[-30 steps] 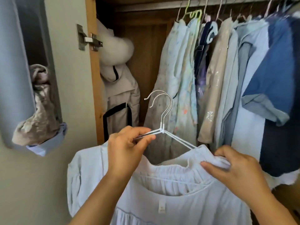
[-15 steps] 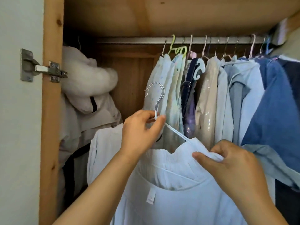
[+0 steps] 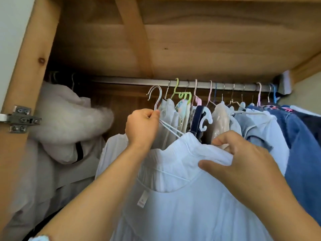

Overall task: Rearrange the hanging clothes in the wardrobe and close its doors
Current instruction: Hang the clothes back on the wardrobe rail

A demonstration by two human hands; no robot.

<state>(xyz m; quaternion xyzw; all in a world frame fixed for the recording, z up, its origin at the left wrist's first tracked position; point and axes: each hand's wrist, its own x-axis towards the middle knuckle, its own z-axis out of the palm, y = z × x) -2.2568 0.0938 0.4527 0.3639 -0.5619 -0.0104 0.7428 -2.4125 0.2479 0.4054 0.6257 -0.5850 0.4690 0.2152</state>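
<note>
A white garment point(image 3: 182, 202) hangs on a white wire hanger point(image 3: 157, 100) held up inside the wardrobe. My left hand point(image 3: 141, 127) grips the hanger at the base of its hook, whose tip sits just below the metal rail point(image 3: 132, 82), not over it. My right hand point(image 3: 246, 162) pinches the garment's right shoulder fabric. On the rail to the right hang several clothes point(image 3: 225, 122): pale floral dresses, a beige top, light blue shirts and a blue denim piece point(image 3: 298, 136).
A white fluffy coat point(image 3: 73, 119) fills the wardrobe's left end. The wooden frame post point(image 3: 26, 66) with a metal door hinge point(image 3: 19, 119) stands at the left. A wooden ceiling panel point(image 3: 191, 40) sits close above the rail.
Both hands have lifted the white garment and its hanger up and to the right toward the rail. The view has tilted upward, and the hook now sits near the rail.
</note>
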